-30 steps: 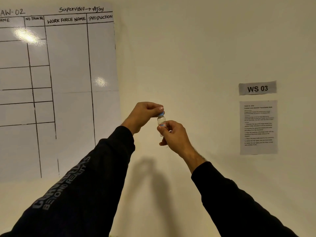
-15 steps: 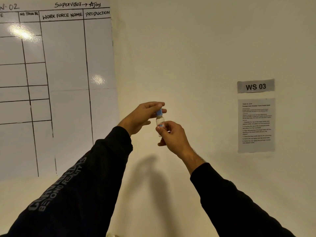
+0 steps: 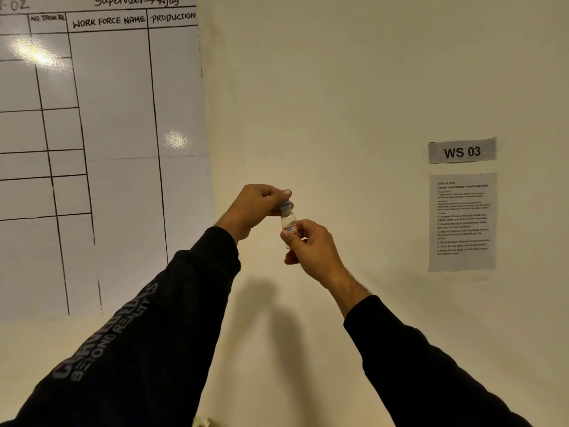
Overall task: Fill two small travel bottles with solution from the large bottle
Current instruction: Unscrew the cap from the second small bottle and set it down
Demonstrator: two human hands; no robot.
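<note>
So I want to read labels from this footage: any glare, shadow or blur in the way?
Head view: two glare spots on the whiteboard; the arms' soft shadow falls on the wall below the hands; the small bottle label and the instruction sheet are too blurred to read.

black long sleeves (image 3: 172,318), grey lettering (image 3: 104,334)

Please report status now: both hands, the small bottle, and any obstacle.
Left hand pinches blue cap. Right hand grips small travel bottle, upright, cap on. Nothing in the way.
</note>
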